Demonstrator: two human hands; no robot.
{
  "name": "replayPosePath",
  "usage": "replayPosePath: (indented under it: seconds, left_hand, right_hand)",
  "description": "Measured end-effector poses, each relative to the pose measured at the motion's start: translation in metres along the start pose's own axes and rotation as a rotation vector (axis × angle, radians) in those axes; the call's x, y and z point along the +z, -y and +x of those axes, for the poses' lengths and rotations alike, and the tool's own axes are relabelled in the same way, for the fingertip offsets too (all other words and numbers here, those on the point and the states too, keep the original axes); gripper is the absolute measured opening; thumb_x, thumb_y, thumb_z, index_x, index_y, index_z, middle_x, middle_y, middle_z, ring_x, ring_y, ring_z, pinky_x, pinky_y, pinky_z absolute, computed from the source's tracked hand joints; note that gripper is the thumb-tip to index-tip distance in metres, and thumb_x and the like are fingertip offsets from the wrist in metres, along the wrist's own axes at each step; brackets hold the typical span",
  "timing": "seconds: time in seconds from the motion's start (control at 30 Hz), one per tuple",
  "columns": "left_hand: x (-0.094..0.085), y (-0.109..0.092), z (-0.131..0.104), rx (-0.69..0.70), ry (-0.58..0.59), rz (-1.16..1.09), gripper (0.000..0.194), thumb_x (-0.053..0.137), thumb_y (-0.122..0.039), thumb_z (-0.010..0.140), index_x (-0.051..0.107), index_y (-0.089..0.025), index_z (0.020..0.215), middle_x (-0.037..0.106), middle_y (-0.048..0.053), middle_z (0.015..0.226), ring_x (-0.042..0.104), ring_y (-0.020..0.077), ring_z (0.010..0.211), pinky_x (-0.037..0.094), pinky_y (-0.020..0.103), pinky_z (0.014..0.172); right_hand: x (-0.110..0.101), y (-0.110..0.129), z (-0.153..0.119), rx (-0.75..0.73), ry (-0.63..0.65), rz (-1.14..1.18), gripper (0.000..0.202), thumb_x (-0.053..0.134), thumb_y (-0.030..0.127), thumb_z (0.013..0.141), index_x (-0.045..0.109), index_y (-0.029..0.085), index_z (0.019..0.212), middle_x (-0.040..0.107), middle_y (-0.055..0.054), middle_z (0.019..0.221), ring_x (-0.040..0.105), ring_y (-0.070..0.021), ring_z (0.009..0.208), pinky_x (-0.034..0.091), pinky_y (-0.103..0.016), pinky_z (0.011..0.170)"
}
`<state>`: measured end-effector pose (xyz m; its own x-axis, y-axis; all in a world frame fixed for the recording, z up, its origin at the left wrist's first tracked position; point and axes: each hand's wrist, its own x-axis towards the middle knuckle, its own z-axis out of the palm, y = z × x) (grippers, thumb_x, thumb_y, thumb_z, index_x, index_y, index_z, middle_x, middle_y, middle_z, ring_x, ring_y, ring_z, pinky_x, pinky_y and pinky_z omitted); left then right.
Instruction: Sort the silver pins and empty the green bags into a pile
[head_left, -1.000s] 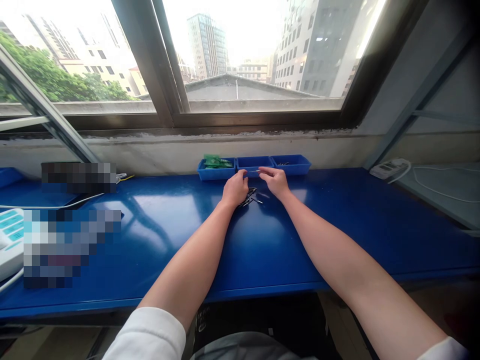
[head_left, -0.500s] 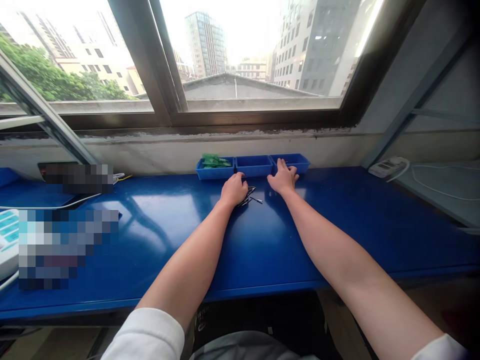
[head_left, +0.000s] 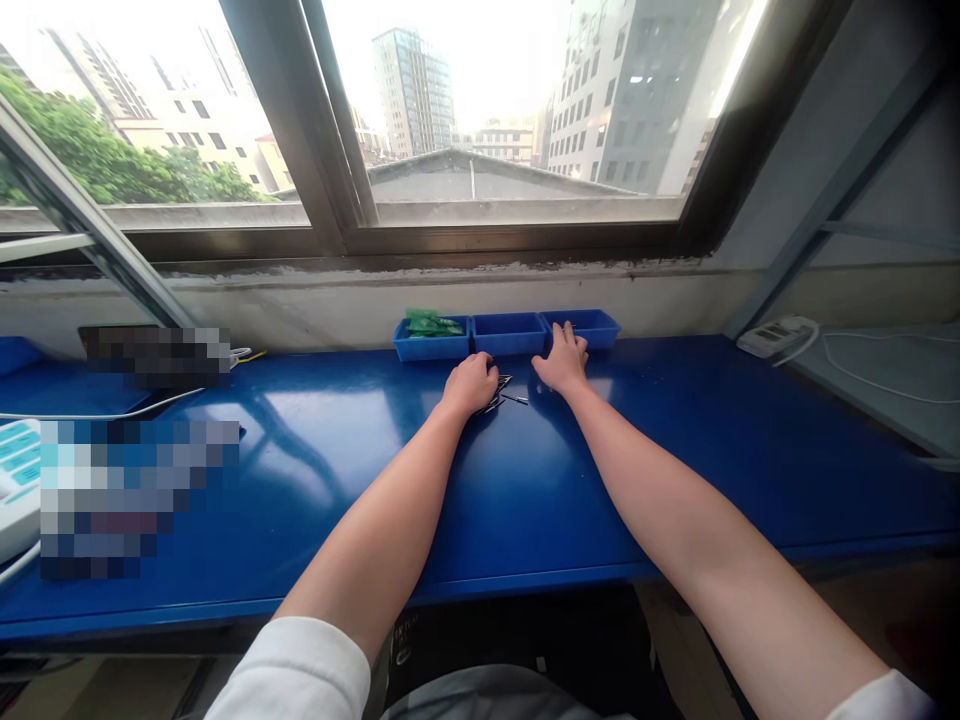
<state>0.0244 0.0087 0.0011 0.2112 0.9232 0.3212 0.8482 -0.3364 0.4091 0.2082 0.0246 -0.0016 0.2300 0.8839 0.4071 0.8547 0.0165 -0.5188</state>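
Observation:
My left hand [head_left: 470,384] rests with curled fingers at a small pile of thin black rods with silvery parts [head_left: 495,402], in front of the middle blue bin [head_left: 510,347]. What its closed fingers hold, if anything, is hidden. My right hand [head_left: 562,362] reaches over the front edge of the right blue bin [head_left: 600,333], fingers apart and thumb out to the left. I see nothing held in it. The left blue bin [head_left: 431,351], in line with the others, contains green crinkled plastic packaging [head_left: 429,323].
The blue tabletop [head_left: 337,520] runs up to a wall under a window. At the left are a white device with turquoise keys [head_left: 19,460], blurred-out items and a white cable. A white power strip [head_left: 776,334] lies at the far right near a metal frame post.
My right hand has drawn back slightly toward me from the right bin, its fingers a little closer together. My left hand stays nearly in place at the pile.

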Motion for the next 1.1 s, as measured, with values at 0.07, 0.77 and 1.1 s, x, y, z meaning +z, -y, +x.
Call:
replayPosePath:
  seconds: [0.07, 0.77, 1.1]
  left_hand:
    - [0.001, 0.000, 0.000, 0.005, 0.003, -0.001, 0.030, 0.040, -0.033, 0.089, 0.058, -0.019, 0.109, 0.063, 0.011, 0.113, 0.058, 0.0243, 0.104, 0.045, 0.034, 0.088]
    - [0.005, 0.002, 0.003, 0.126, 0.003, -0.113, 0.029, 0.032, -0.024, 0.092, 0.059, -0.018, 0.102, 0.066, 0.008, 0.103, 0.059, 0.0190, 0.096, 0.045, 0.029, 0.085]
    - [0.007, 0.002, 0.003, 0.176, 0.010, -0.118, 0.029, 0.032, -0.025, 0.092, 0.059, -0.018, 0.099, 0.065, 0.008, 0.100, 0.059, 0.0191, 0.092, 0.046, 0.030, 0.082]
  right_hand:
    - [0.001, 0.003, -0.001, -0.049, -0.070, 0.027, 0.063, 0.057, 0.028, 0.070, 0.045, 0.015, 0.130, 0.035, -0.014, 0.143, 0.032, -0.0344, 0.121, 0.034, -0.050, 0.097]
    - [0.008, 0.025, -0.017, -0.512, 0.391, 0.046, 0.018, 0.060, 0.032, 0.081, 0.069, 0.020, 0.090, 0.060, -0.008, 0.099, 0.050, -0.0221, 0.095, 0.040, -0.035, 0.085]
    - [0.010, 0.023, -0.016, -0.589, 0.310, 0.129, 0.017, 0.053, 0.021, 0.083, 0.069, 0.018, 0.077, 0.063, -0.006, 0.082, 0.055, -0.0183, 0.083, 0.041, -0.028, 0.077]
